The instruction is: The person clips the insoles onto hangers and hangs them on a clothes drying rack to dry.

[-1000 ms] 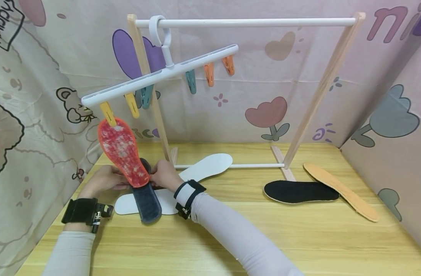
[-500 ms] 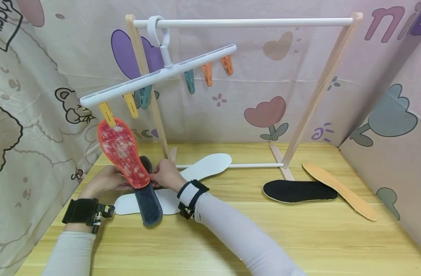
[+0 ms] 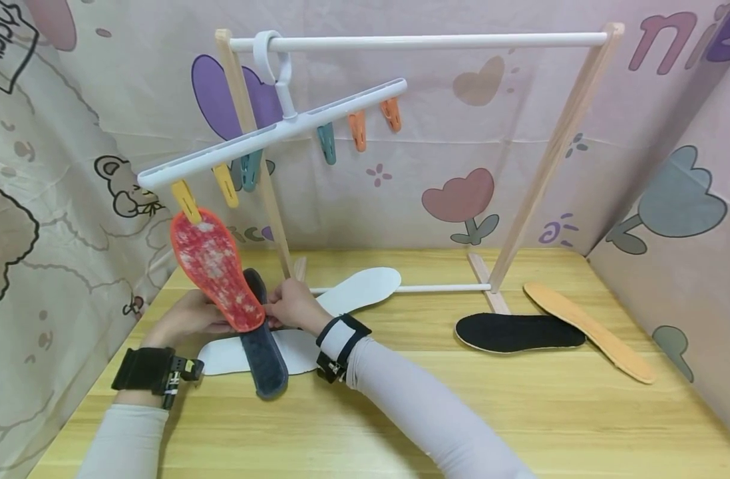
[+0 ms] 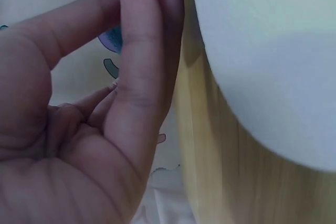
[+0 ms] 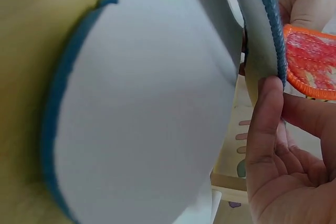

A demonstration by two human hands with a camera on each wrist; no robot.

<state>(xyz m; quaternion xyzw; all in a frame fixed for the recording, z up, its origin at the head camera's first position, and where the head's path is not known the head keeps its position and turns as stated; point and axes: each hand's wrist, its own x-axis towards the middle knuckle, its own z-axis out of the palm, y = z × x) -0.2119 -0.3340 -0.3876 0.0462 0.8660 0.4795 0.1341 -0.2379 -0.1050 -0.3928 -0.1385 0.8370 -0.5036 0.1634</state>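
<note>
A red-and-white insole (image 3: 211, 263) with an orange edge hangs by its upper end from a yellow clip (image 3: 187, 201). Partly behind it, a dark blue insole (image 3: 265, 366) stands tilted, its lower end showing below the red one. My left hand (image 3: 187, 316) is on its left side; in the left wrist view thumb and fingers pinch dark blue material at the top. From the other side my right hand (image 3: 295, 306) pinches the dark blue insole's edge between thumb and finger, as the right wrist view shows. The red insole hides the left fingertips in the head view.
White insoles (image 3: 365, 286) lie beneath and beside the hands. A white clip hanger (image 3: 275, 133) with several clips slants from the rod (image 3: 430, 42) of a wooden-sided rack. Farther right, a black insole (image 3: 520, 332) lies beside a tan insole (image 3: 592, 332) on the table (image 3: 460, 426).
Both hands and the dark blue insole have shifted slightly right, the insole's lower end also coming nearer the front. The red insole's lower end has swung a little right and down.
</note>
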